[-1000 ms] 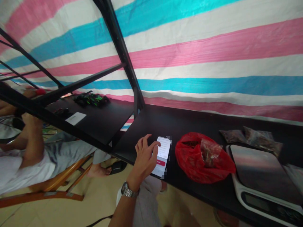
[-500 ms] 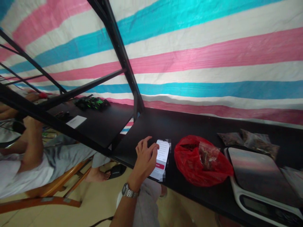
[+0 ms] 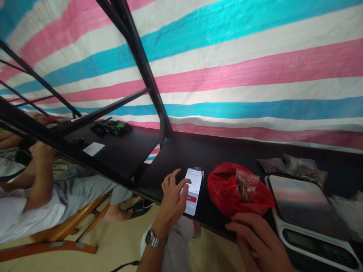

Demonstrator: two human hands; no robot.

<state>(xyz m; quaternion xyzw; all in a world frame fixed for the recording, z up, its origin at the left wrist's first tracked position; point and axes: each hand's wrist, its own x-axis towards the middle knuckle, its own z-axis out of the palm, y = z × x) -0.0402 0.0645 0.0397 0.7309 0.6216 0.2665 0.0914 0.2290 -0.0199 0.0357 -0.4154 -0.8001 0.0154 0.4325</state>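
A phone (image 3: 194,204) with a lit screen lies on the black table. Over its left side rests my left hand (image 3: 173,196), wearing a metal wristwatch; the fingers are spread, one at or just above the screen. My right hand (image 3: 259,241) is at the table's front edge, slightly blurred, with loosely bent fingers and nothing visible in them. It is right in front of a crumpled red plastic bag (image 3: 218,194), overlapping its lower edge. Inside the bag are dark contents and a clear zip bag (image 3: 246,185) of brownish dried material.
A kitchen scale (image 3: 306,204) stands right of the red bag. Behind it lie several filled clear bags (image 3: 304,168); more clear bags (image 3: 348,213) are at far right. A black metal frame (image 3: 147,71) rises at left. Beyond it are a green-black toy car (image 3: 112,127) and a seated person.
My right hand has come into view at the bottom right, in front of the red bag. My left hand stays over the phone, its fingers slightly shifted.
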